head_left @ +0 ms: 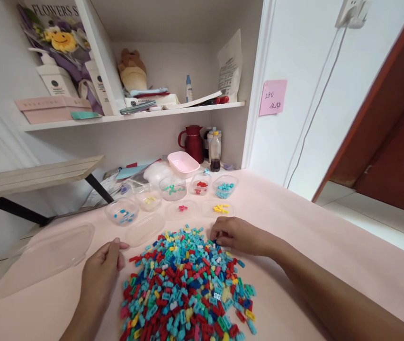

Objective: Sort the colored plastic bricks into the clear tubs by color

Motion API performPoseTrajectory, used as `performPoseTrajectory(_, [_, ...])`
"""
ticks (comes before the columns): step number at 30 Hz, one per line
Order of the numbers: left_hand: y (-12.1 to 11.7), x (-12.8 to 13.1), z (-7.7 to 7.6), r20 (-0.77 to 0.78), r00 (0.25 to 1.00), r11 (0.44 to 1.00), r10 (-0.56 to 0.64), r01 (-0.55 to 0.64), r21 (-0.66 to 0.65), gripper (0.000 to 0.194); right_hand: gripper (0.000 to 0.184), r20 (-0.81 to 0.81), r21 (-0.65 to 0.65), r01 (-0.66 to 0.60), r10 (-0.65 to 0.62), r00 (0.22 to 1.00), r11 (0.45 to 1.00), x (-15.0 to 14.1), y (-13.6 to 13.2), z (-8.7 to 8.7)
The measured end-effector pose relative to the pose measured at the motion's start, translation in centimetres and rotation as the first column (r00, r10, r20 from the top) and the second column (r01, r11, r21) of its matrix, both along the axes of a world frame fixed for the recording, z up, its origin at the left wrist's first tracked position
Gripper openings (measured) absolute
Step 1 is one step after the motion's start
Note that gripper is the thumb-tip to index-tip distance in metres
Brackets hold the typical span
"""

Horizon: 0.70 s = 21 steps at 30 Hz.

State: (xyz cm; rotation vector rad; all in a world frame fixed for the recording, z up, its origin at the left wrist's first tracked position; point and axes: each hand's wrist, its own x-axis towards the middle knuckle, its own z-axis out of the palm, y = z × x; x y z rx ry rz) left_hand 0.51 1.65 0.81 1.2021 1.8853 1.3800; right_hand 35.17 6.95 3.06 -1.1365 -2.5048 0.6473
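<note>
A wide heap of small building bricks (184, 284) in turquoise, red, blue, yellow and green covers the front middle of the table. My right hand (235, 235) is at the heap's far right edge, its fingers curled down around a dark blue building brick (216, 242) that is mostly hidden. Left of the heap, my left hand (104, 265) rests with its fingers bent and the thumb against the index finger; whatever is inside is hidden. Behind the heap, clear plastic tubs hold blue bricks (125, 216), green bricks (173, 189), red bricks (201, 187) and turquoise bricks (225, 190).
Clear lids hold pink bricks (183, 208) and yellow bricks (220, 209); another clear lid (145, 229) lies near my left hand. A large clear lid (59, 246) is at left. Farther back stand a pink basin (184, 163), red jug (193, 144) and bottle (215, 151).
</note>
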Motion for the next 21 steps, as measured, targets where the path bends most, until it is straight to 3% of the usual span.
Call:
performPoseTrajectory(16, [0.2, -0.4, -0.3, -0.071, 0.997, 1.000, -0.022, 0.021, -0.009, 0.044, 0.027, 0.042, -0.110, -0.040, 0.045, 0.998, 0.993, 1.8, -0.2, 1.2])
performPoseTrajectory(21, [0.2, -0.3, -0.2, -0.058, 0.998, 1.000, -0.010, 0.009, -0.016, 0.046, 0.030, 0.062, -0.055, 0.002, 0.002, 0.998, 0.998, 1.3, -0.1, 0.7])
